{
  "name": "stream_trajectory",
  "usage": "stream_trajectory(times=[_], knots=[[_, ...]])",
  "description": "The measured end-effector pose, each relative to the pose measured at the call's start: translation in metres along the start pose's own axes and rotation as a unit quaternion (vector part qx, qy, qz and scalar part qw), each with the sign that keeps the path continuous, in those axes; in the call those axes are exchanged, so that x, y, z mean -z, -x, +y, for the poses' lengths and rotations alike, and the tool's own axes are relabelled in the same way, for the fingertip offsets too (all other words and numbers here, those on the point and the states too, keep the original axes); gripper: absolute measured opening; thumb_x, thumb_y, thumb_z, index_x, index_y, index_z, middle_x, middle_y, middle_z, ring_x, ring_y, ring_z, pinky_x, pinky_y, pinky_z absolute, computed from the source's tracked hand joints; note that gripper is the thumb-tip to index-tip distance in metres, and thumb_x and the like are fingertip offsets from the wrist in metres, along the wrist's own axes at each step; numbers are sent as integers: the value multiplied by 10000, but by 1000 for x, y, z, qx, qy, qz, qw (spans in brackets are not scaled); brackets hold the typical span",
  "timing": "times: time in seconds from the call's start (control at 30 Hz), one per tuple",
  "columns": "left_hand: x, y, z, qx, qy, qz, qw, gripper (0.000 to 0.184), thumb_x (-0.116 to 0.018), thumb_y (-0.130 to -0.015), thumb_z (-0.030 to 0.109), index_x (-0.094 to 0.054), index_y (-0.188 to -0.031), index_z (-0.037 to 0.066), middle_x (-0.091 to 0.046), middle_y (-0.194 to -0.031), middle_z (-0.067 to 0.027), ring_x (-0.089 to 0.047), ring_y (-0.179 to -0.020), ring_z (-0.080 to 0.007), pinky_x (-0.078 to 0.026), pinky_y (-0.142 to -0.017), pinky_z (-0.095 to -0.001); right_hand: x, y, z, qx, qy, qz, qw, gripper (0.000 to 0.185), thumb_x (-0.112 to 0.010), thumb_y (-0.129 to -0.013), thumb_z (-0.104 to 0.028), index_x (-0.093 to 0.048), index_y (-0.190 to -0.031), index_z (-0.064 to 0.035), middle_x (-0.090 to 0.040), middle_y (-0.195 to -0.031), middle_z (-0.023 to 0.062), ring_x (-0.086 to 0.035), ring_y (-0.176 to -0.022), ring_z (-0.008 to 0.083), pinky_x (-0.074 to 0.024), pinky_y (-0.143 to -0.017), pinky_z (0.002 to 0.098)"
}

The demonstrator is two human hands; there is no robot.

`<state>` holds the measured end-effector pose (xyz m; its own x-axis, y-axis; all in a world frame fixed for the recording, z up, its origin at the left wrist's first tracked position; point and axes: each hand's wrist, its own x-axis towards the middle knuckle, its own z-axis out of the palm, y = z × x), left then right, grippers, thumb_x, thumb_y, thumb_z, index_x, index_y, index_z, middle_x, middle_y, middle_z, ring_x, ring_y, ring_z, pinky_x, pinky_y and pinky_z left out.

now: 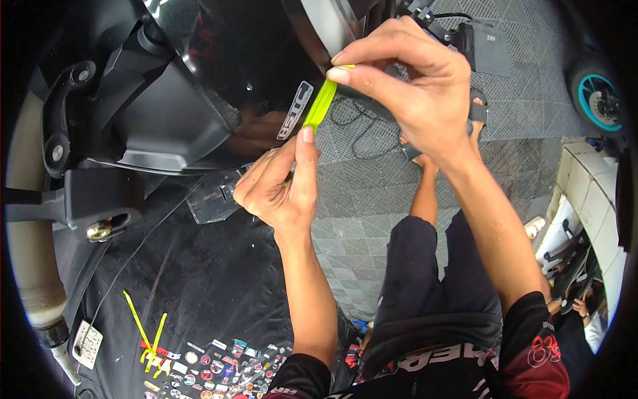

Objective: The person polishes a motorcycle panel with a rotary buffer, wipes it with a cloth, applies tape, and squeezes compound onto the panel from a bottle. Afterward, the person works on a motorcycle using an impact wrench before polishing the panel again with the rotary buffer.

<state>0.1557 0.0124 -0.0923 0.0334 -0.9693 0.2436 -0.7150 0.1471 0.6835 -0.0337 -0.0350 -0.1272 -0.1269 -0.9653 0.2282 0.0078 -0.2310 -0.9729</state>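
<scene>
A black sheet [219, 269] covers the near left, and glossy black motorcycle bodywork [266, 63] fills the far left. At its right edge, the right hand [428, 93] pinches the far end of the fluorescent tape [321, 106] between thumb and forefinger, while the left hand [282, 186] closes narrowly on the near end. The tape spans the hands just right of the silver badge [294, 110]; it seems to lie along the bodywork's edge, though contact is hard to judge.

Uneven pull could stretch or skew the tape, and slack could let its creased-looking middle fold and stick to itself. Fingertips pressed on adhesive could lift an end or leave marks. A sideways swing could catch the badge. Loose yellow strips [155, 344] cross the small stickers [219, 366] at near left, where they could cling together.
</scene>
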Motion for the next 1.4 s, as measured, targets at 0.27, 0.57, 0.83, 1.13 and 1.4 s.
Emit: stream_trajectory(times=[0.27,0.57,0.83,1.13,1.4], knots=[[-1,3,-1,14,18,5,1000,80,-781,-876,26,-789,-828,-37,-708,-609,-63,-617,-525,-81,-438,-533,-210,-19,11,16,42,27,140,989,175,-866,-788,-68,-771,-934,-72,-625,-933,-18,-516,-764,50,-395,-625,228],[-5,6,-3,20,29,23,999,95,-772,-884,24,-786,-819,-44,-715,-622,-74,-624,-534,-83,-440,-541,-212,-43,3,17,-110,-198,164,960,557,-896,-822,-159,-427,-1116,-89,-432,-951,-7,-425,-781,44,-394,-633,177],[4,5,5,54,-4,-17,998,95,-780,-888,45,-788,-830,-30,-708,-624,-46,-597,-537,-64,-408,-531,-200,-21,32,-1,-190,-235,184,935,363,-722,-956,-128,-584,-1268,-2,-618,-1007,19,-560,-925,58,-467,-763,236],[3,7,-3,52,36,-5,998,76,-787,-878,34,-787,-842,-32,-713,-638,-51,-610,-555,-57,-413,-537,-185,-28,42,-2,-62,-121,78,988,240,-745,-845,11,-732,-1083,-20,-686,-1075,86,-658,-924,129,-498,-723,245],[2,6,3,69,44,-5,997,63,-789,-874,26,-788,-855,-34,-718,-649,-57,-620,-565,-62,-429,-545,-186,-14,21,3,-28,-69,43,996,131,-785,-836,-1,-764,-966,-7,-692,-926,55,-621,-798,94,-460,-666,221]])
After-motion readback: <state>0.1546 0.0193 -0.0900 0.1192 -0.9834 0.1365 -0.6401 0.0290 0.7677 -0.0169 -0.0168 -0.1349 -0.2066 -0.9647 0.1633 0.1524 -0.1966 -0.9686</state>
